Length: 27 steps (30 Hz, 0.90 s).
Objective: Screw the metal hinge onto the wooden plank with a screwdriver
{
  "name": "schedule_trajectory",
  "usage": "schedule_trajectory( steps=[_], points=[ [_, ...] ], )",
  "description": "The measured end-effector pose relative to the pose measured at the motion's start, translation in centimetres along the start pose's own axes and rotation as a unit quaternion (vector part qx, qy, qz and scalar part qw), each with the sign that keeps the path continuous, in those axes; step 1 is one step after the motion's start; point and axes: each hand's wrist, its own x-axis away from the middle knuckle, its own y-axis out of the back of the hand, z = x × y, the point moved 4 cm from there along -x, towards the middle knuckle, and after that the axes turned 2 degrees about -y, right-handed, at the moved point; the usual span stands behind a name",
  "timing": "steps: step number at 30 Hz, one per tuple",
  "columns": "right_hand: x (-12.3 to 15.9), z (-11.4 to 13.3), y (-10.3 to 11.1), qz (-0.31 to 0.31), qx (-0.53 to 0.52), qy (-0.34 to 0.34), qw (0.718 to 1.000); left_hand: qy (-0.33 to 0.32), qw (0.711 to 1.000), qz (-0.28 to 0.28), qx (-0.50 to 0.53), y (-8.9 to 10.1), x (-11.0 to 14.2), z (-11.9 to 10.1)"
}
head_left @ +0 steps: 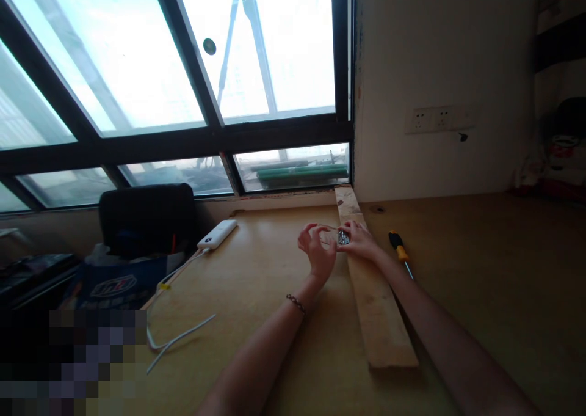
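Observation:
Over the wooden plank [376, 315], my left hand [319, 254] and my right hand [361, 242] meet at a small see-through packet [327, 237]. Shiny metal pieces [343, 237] show at its right end; their exact kind is too small to make out. My left fingers curl round the packet's left side. The right thumb and fingers pinch the end with the metal pieces. To the right of the plank lies a screwdriver [400, 248] with a black and yellow handle, apart from both hands.
The plank runs lengthwise on the wooden tabletop [274, 269] up to the window sill. A white power bank [218, 235] with a white cable [183, 334] lies at the left edge. Beyond that edge stands a black chair [146, 217]. Wall sockets [430, 119] are at the back right.

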Motion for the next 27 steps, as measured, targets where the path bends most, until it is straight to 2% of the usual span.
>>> schedule_trajectory(
  steps=[1, 3, 5, 8, 18, 27],
  points=[
    [0.0, 0.0, 0.0, -0.002, 0.0, -0.001, 1.0, -0.014, 1.0, 0.024, -0.014, 0.0, 0.2, -0.6],
    [0.1, 0.1, 0.2, -0.007, 0.004, -0.001, 1.0, 0.005, 0.998, 0.044, -0.034, -0.2, 0.9, -1.1],
    [0.2, 0.2, 0.3, -0.01, 0.01, 0.0, 1.0, 0.033, 0.997, 0.051, -0.046, -0.7, 1.7, -1.0],
    [0.2, 0.3, 0.3, -0.01, 0.013, -0.004, 1.0, 0.036, 0.996, 0.064, -0.057, -1.4, 2.2, -0.6],
    [0.3, 0.5, 0.5, -0.008, 0.015, 0.01, 1.0, 0.028, 0.991, 0.102, -0.086, -1.3, 1.1, 0.1],
    [0.1, 0.2, 0.1, -0.008, 0.013, 0.01, 1.0, -0.074, 0.977, 0.169, -0.112, -1.0, -0.1, -0.9]
  ],
)
